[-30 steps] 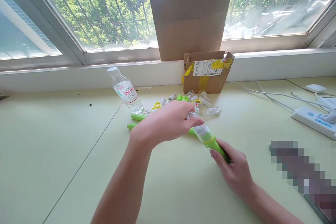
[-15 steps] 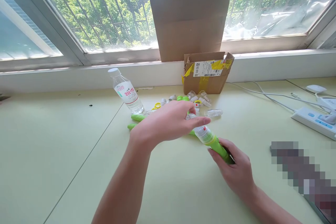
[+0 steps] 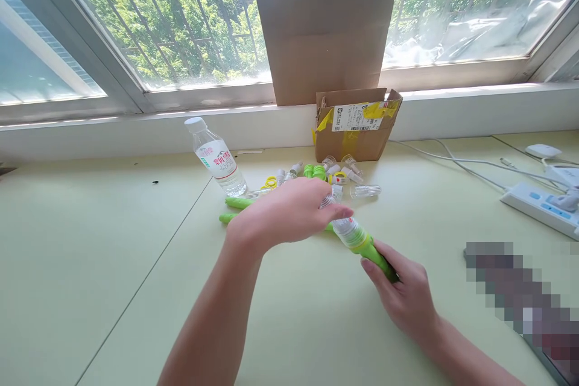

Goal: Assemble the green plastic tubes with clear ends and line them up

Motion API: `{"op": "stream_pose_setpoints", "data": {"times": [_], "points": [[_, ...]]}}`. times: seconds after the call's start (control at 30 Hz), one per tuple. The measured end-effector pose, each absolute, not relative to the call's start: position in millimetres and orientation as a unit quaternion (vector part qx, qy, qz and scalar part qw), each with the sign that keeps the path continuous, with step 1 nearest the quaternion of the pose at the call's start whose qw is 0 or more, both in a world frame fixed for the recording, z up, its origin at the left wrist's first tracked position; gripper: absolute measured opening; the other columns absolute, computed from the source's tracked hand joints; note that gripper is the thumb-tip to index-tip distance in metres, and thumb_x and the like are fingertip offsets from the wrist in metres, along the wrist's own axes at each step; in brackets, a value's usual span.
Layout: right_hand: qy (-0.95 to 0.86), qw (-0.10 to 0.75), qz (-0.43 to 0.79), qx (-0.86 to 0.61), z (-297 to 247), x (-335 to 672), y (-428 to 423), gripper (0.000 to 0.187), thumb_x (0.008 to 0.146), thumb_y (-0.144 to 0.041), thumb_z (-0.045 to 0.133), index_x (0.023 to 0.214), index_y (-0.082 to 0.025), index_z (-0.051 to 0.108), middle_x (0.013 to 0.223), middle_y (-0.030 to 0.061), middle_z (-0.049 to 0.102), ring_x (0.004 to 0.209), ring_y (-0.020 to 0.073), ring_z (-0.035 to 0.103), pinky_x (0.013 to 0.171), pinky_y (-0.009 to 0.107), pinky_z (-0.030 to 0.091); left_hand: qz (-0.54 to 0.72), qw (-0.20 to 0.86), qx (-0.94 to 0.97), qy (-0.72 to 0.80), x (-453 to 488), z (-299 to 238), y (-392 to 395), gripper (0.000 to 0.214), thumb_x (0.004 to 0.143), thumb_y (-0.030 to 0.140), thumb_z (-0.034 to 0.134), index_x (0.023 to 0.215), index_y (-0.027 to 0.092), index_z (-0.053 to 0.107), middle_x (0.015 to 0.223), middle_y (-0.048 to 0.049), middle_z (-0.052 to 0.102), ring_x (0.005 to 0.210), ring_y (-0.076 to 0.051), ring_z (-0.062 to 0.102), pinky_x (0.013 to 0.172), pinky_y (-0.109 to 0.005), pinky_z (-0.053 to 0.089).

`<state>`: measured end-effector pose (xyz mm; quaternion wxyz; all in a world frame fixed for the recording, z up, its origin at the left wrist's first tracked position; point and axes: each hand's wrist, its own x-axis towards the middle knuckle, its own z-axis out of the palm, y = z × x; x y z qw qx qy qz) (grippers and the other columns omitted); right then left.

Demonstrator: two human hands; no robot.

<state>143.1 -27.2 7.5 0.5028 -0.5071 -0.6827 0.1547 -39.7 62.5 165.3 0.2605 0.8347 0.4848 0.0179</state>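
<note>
My right hand point(image 3: 404, 289) is closed round the lower end of a green plastic tube point(image 3: 370, 252), which slants up and to the left. A clear ribbed plastic cap point(image 3: 347, 230) sits over the tube's upper end, with a yellow ring at the joint and a bit of red inside. My left hand point(image 3: 294, 208) reaches across from the left and grips the far end of this cap, its fingertips partly hidden. Under and behind my left wrist lie two more green tubes point(image 3: 237, 202). Just beyond are green threaded pieces point(image 3: 314, 171), a loose clear cap point(image 3: 365, 191) and yellow rings point(image 3: 270, 183).
A water bottle point(image 3: 219, 163) stands at the back left. By the wall is an opened cardboard box point(image 3: 353, 132) with yellow tape. White cables run to a power strip point(image 3: 540, 208) on the right; a blurred-out flat object point(image 3: 520, 301) lies in front of it.
My left thumb has come down closer to the clear cap, and that hand has shifted slightly left. My right hand still holds the green tube in nearly the same place.
</note>
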Motion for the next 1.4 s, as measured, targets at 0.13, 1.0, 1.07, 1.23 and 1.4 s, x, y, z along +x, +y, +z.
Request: {"op": "stream_pose_setpoints", "data": {"times": [0.13, 1.0, 1.07, 1.23, 1.4], "points": [[-0.690, 0.495, 0.203, -0.487, 8.9, 145.1, -28.7, 0.012, 0.088, -0.021, 0.051, 0.096, -0.018, 0.059, 0.059, -0.0040, 0.042, 0.048, 0.0092, 0.033, 0.043, 0.022, 0.029, 0.015, 0.279, 0.843, 0.459, -42.2, 167.7, 62.1, 0.033, 0.083, 0.051, 0.045, 0.074, 0.021, 0.055, 0.063, -0.0006, 0.051, 0.054, -0.013, 0.046, 0.049, -0.027, 0.028], [-0.533, 0.532, 0.154, -0.640, -2.9, 142.7, -19.7, 0.025, 0.082, -0.033, 0.062, 0.104, -0.024, 0.057, 0.082, 0.0005, 0.061, 0.063, 0.0128, 0.051, 0.053, 0.022, 0.043, 0.390, 0.512, 0.636, 0.426, 28.3, 109.4, 80.3, 0.037, 0.074, 0.054, 0.062, 0.067, 0.018, 0.055, 0.066, -0.0016, 0.059, 0.058, -0.012, 0.052, 0.054, -0.026, 0.037], [-0.529, 0.532, 0.160, -0.641, -2.2, 140.9, -19.7, 0.025, 0.082, -0.034, 0.061, 0.104, -0.024, 0.056, 0.082, 0.0005, 0.060, 0.063, 0.0132, 0.050, 0.054, 0.023, 0.042, 0.422, 0.600, 0.546, 0.405, 37.5, 105.7, 77.3, 0.031, 0.075, 0.048, 0.064, 0.071, 0.018, 0.054, 0.070, -0.0025, 0.062, 0.061, -0.013, 0.056, 0.057, -0.026, 0.041], [-0.536, 0.481, 0.249, -0.648, 4.5, 130.7, -22.9, 0.015, 0.084, -0.036, 0.055, 0.081, -0.022, 0.049, 0.058, -0.0061, 0.039, 0.051, 0.0108, 0.032, 0.045, 0.024, 0.030, 0.496, 0.649, 0.404, 0.412, 53.7, 101.6, 61.7, 0.040, 0.070, 0.049, 0.070, 0.062, 0.019, 0.043, 0.047, 0.0049, 0.047, 0.044, -0.009, 0.047, 0.051, -0.025, 0.039], [-0.494, 0.451, 0.396, -0.629, 18.4, 118.9, -24.8, 0.039, 0.086, -0.042, 0.052, 0.062, -0.022, 0.028, 0.055, -0.0070, 0.026, 0.051, 0.0088, 0.021, 0.044, 0.024, 0.018, 0.501, 0.646, 0.444, 0.366, 50.3, 105.1, 57.4, 0.048, 0.068, 0.052, 0.070, 0.055, 0.019, 0.038, 0.040, 0.0067, 0.039, 0.037, -0.008, 0.042, 0.046, -0.024, 0.035]]}}
